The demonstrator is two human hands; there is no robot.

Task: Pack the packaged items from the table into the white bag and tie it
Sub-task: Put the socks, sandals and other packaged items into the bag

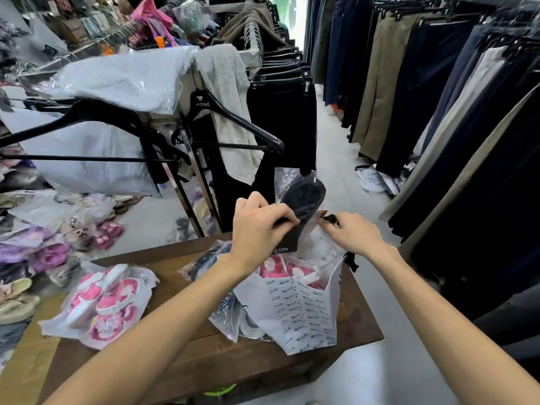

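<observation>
A white bag (304, 314) printed with small black logos stands open on the wooden table (204, 355). Pink packaged items (280, 268) show inside its mouth. My left hand (258, 229) grips a clear packet holding a black item (304, 197), upright just above the bag's mouth. My right hand (350, 233) pinches the bag's far rim by a black cord (328, 219). A clear packet of pink and white shoes (102, 305) lies on the table's left. Dark packaged items (210, 263) lie behind and beside the bag.
A rack with black hangers (233, 118), a grey cloth and dark trousers stands just beyond the table. Trousers hang along the right side of the aisle. Bagged shoes pile on the floor at left (43, 252). Papers lie on the floor (374, 179).
</observation>
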